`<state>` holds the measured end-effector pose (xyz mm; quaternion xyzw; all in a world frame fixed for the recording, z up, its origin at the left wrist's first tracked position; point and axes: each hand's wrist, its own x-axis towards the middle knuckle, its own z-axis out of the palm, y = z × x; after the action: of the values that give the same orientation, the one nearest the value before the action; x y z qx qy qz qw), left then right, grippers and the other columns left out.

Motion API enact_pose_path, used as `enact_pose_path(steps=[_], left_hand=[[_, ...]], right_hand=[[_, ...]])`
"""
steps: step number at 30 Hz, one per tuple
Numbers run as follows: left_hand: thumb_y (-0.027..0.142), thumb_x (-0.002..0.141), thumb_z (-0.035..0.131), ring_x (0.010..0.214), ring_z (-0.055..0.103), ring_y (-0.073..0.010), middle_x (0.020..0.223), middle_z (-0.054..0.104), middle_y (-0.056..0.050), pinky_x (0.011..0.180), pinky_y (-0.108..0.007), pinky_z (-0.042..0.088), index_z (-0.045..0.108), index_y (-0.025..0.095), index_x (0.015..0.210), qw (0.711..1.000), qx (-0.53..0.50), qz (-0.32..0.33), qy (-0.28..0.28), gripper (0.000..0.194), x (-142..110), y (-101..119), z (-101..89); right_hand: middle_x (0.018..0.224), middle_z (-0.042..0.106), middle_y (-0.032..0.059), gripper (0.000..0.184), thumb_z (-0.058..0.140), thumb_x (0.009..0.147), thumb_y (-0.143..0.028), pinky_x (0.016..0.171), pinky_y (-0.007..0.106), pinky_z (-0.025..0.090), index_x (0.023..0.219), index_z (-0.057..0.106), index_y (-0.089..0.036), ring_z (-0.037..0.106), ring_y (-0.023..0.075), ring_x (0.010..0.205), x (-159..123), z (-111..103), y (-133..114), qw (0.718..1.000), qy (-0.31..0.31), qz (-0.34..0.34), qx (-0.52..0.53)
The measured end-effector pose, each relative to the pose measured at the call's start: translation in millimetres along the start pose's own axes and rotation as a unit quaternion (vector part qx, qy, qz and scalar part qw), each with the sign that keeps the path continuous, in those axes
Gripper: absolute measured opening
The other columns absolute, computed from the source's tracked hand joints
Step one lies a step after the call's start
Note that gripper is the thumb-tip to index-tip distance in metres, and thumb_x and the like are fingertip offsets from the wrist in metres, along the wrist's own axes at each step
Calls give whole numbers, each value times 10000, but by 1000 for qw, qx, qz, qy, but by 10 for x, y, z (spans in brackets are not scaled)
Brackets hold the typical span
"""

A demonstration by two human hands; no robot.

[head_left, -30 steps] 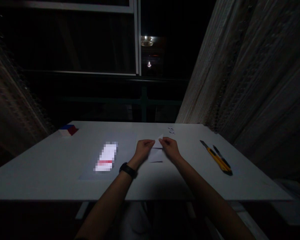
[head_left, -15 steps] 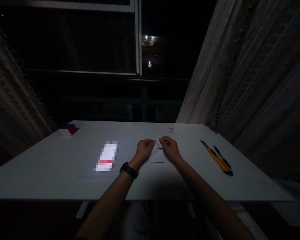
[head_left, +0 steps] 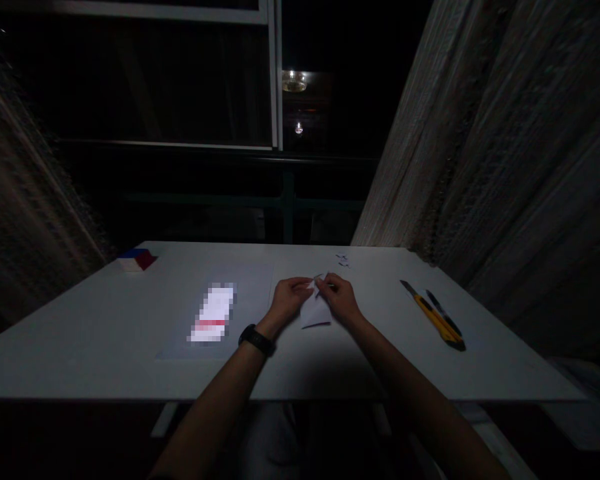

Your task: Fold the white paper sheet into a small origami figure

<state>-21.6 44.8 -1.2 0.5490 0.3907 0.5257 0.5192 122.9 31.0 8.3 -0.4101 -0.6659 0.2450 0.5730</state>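
A small folded piece of white paper is between my hands over the middle of the table. My left hand, with a black watch on its wrist, pinches the paper's far left edge. Thumb and fingers of my right hand grip the far right part, where a folded point sticks up. The paper's near end hangs toward me, its lower edge showing a dark line. Both sets of fingertips nearly meet at the fold, and they hide part of it.
On the white table, a lit phone with a blurred screen rests on a pale sheet. A coloured cube sits far left. A yellow box cutter and a black pen lie right. Small paper scraps lie beyond my hands.
The paper's far end has been bent and now bunches up between my fingertips. The lower flap looks longer and has turned slightly. My hands have barely shifted.
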Motion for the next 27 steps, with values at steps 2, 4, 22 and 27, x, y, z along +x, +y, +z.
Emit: enact_pose_path(steps=[2,4,22,27], left_hand=[[197,560,729,757,640,-199,831,692,-106,688,-283,498,656,94,923,1000,-18,-7,-8,384,-11,14,5],[167,546,732,765,642,-205,838,691,-111,698,-291,501,653,94,927,1000,-26,-12,-5,396,-19,27,10],[146,537,719,626,613,-151,743,689,-80,600,-244,470,661,96,1001,997,-38,6,63,470,-71,196,-3],[177,573,702,724,624,-180,829,698,-108,678,-267,470,696,95,904,998,-39,12,40,341,-82,205,2]], right_hand=[[663,499,-4,308,542,759,-423,551,222,397,571,508,-181,491,118,607,1,-4,1,1000,0,3,2],[654,496,-5,318,538,760,-425,551,222,394,561,498,-180,490,117,601,3,-8,-1,1000,4,8,2],[776,598,41,228,561,744,-381,656,273,417,715,672,-184,552,175,745,11,-28,40,998,-46,2,46],[763,631,44,179,614,680,-321,629,275,423,758,659,-166,564,173,697,9,7,52,998,-14,48,29]])
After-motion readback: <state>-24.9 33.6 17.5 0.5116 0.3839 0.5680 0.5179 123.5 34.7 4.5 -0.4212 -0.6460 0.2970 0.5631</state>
